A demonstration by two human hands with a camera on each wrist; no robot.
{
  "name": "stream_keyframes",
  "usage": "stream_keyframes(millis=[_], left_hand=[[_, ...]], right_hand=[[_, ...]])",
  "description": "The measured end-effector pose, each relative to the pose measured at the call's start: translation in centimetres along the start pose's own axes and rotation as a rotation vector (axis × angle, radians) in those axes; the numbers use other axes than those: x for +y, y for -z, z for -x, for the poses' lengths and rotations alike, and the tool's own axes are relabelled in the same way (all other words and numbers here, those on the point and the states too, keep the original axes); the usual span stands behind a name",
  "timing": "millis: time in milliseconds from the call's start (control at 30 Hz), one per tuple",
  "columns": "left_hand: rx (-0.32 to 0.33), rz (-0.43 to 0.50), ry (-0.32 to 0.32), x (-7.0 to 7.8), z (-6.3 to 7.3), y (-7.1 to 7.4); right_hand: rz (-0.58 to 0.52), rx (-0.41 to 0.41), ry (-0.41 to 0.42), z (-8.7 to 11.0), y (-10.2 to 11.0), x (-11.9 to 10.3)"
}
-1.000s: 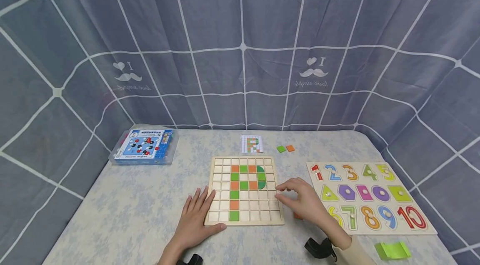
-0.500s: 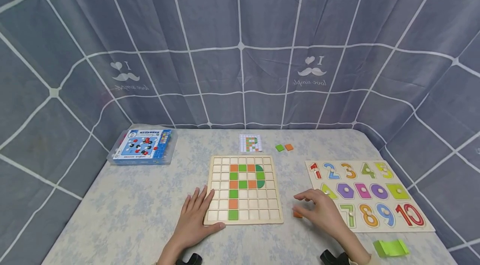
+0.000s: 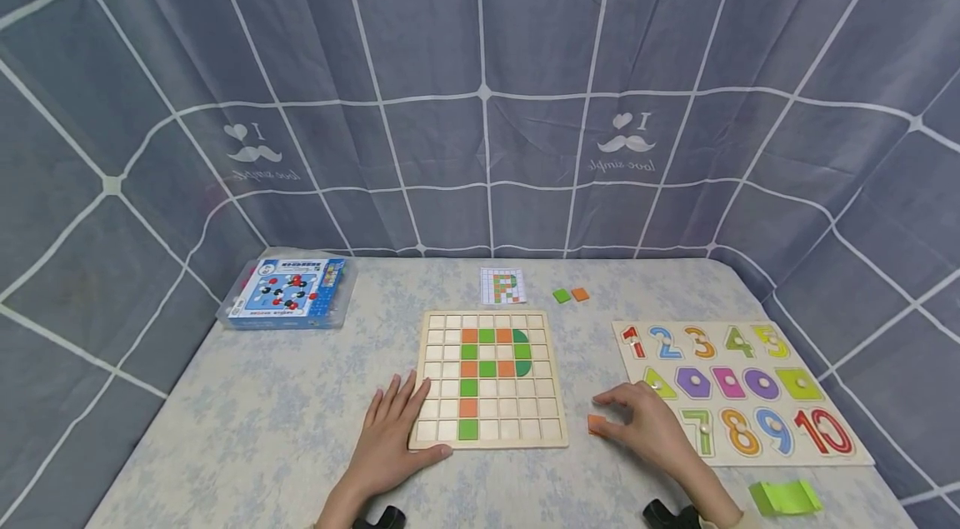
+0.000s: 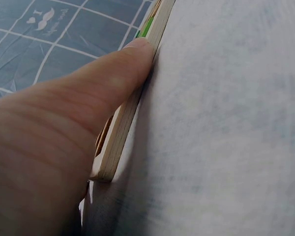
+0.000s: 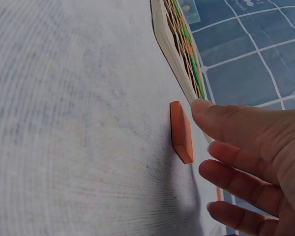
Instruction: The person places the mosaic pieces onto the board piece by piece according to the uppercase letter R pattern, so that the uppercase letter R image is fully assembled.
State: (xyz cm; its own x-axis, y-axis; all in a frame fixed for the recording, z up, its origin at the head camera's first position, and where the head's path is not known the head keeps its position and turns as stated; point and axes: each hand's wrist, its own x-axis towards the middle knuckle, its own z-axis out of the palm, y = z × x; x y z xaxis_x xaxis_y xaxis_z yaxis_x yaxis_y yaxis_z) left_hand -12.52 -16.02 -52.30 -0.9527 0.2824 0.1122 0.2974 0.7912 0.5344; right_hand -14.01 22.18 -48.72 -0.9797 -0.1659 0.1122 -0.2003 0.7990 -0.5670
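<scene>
A wooden grid board (image 3: 525,444) lies in the middle of the table, with orange and green tiles forming a P shape in its cells. My left hand (image 3: 386,433) rests with spread, straight fingers at the board's lower left corner; the left wrist view has its thumb (image 4: 123,66) lying along the edge. Right of the board, my right hand (image 3: 652,433) hovers at a loose orange square tile (image 3: 596,424). In the right wrist view, thumb and fingers are parted and bent beside this orange tile (image 5: 181,132), which lies flat on the cloth.
Beyond the board lie a pattern card (image 3: 503,286), a green tile (image 3: 562,296) and an orange tile (image 3: 580,295). A number-and-shape puzzle board (image 3: 630,358) lies right, a bright green block (image 3: 785,499) in front of it. A boxed set (image 3: 288,291) stands back left.
My right hand has moved from the board's right edge rightward and down to the loose orange tile, which shows more now. My left hand has stayed at the board's corner.
</scene>
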Motion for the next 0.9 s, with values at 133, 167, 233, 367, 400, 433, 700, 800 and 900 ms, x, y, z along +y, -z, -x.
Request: stream_keyframes(millis=[133,167,233,367,400,433,700,800,900], left_hand=[[-0.016,0.005,0.008,-0.02,0.02,-0.03],[-0.020,0.005,0.010,-0.03,0.03,-0.05],[-0.022,0.002,0.010,-0.07,0.05,-0.13],[-0.016,-0.009,0.010,-0.06,0.10,-0.18],[-0.013,-0.011,0.009,-0.04,0.10,-0.18],[-0.010,-0.012,0.010,-0.03,0.11,-0.17],[-0.002,-0.015,0.010,0.01,0.12,-0.11],[-0.002,-0.016,0.009,0.03,0.10,-0.09],[-0.002,-0.014,0.006,0.06,0.07,-0.07]], right_hand=[[-0.001,-0.027,-0.028,0.11,-0.20,0.12],[-0.002,-0.030,-0.032,0.16,-0.25,0.13],[-0.006,-0.036,-0.033,0.22,-0.39,0.18],[0.000,-0.046,-0.034,0.19,-0.56,0.21],[0.002,-0.051,-0.037,0.16,-0.58,0.21],[0.007,-0.057,-0.042,0.12,-0.59,0.19],[0.023,-0.081,-0.016,0.22,-0.42,0.23],[0.013,-0.086,-0.002,0.22,-0.40,0.31],[-0.007,-0.089,0.013,0.20,-0.40,0.39]])
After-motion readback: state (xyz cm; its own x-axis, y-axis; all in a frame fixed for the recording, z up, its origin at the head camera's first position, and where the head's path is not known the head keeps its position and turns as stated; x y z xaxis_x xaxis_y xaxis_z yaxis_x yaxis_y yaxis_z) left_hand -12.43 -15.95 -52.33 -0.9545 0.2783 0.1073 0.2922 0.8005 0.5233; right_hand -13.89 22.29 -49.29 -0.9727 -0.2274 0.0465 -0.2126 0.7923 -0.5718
